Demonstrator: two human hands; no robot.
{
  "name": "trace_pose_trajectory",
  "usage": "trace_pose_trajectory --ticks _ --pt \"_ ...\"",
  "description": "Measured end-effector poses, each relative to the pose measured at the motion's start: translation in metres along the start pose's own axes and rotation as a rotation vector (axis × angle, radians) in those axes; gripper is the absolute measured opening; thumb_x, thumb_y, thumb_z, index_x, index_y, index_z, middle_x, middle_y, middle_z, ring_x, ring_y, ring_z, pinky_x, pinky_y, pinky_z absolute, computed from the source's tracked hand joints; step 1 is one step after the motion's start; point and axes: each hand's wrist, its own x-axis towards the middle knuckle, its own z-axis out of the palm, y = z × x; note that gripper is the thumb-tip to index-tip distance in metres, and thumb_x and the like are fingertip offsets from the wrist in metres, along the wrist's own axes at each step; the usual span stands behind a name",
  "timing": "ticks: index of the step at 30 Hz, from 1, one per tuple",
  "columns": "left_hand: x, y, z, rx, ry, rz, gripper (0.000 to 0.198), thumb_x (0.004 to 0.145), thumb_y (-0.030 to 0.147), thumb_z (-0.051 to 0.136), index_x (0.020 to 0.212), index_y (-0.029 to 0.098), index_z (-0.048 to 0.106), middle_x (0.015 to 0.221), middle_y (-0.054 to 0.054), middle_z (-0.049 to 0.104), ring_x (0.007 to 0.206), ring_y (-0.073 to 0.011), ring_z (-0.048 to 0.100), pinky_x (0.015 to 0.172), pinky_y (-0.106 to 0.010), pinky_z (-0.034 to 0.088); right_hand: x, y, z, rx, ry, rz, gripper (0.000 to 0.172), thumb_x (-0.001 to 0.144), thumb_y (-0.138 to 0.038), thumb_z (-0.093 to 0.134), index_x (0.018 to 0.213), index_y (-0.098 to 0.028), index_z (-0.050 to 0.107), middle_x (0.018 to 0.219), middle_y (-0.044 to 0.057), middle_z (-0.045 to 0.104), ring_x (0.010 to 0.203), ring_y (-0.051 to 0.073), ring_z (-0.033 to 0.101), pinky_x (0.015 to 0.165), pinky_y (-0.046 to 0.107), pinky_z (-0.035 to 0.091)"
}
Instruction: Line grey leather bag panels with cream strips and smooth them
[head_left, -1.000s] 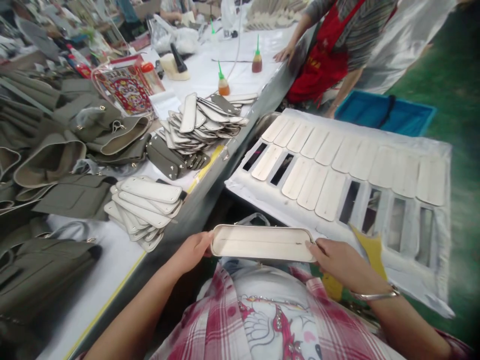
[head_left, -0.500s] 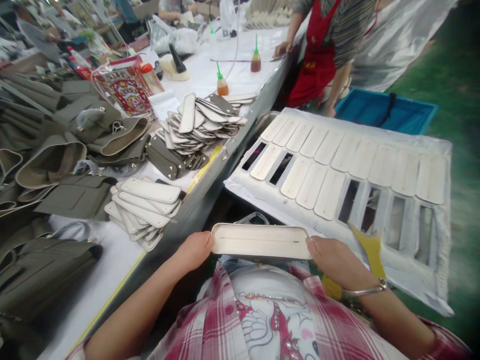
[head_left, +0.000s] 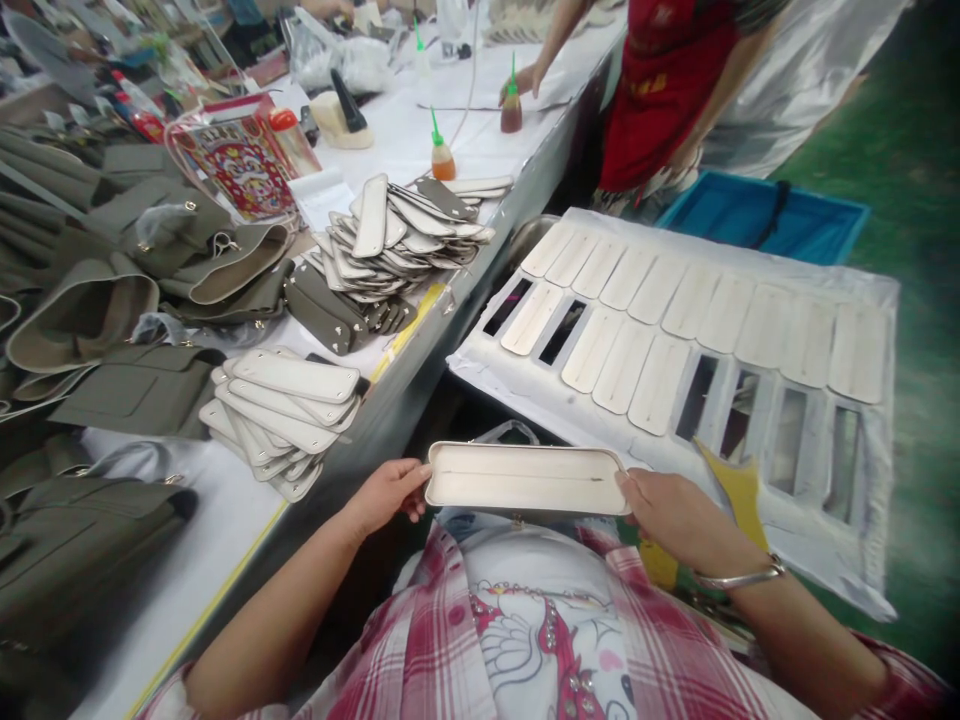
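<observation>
A long cream bag base panel (head_left: 525,478) with rounded corners and a raised rim spans the space in front of my body. At its left end my left hand (head_left: 394,493) is closed, thumb and fingers pinching the edge. My right hand (head_left: 670,508) grips the opposite end, thumb over the rim. A faint line runs along the panel's inner face. Beyond it lies a white frame board (head_left: 517,395) with slots, and cream panels (head_left: 660,390) fill many of them in two rows. To the left, a fanned stack of cream panels (head_left: 289,380) rests on the table.
On the table (head_left: 225,530) sit olive bags (head_left: 135,390), a larger panel pile (head_left: 397,240), and green-tipped bottles (head_left: 442,160). A person in a red apron (head_left: 656,90) stands past the board, near a blue crate (head_left: 817,215). A yellow piece (head_left: 739,500) lies by my right forearm.
The panel stays between my hands, shifted slightly right, while my left fingers have loosened and spread a little. The co-worker's hand has moved toward a bottle on the table.
</observation>
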Motion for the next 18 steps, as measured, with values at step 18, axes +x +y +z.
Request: trace_pose_trajectory --ticks 18 --pt "0.001 0.018 -0.001 0.287 -0.011 -0.228 0.051 0.062 0.068 0.059 0.064 0.017 0.051 0.053 0.005 0.043 0.05 -0.0102 0.042 0.047 -0.02 0.041 -0.008 -0.001 -0.018 0.721 -0.084 0.423 0.04 0.089 -0.04 0.035 0.069 -0.014 0.057 0.061 0.007 0.065 0.048 0.012 0.057 0.051 0.023 0.043"
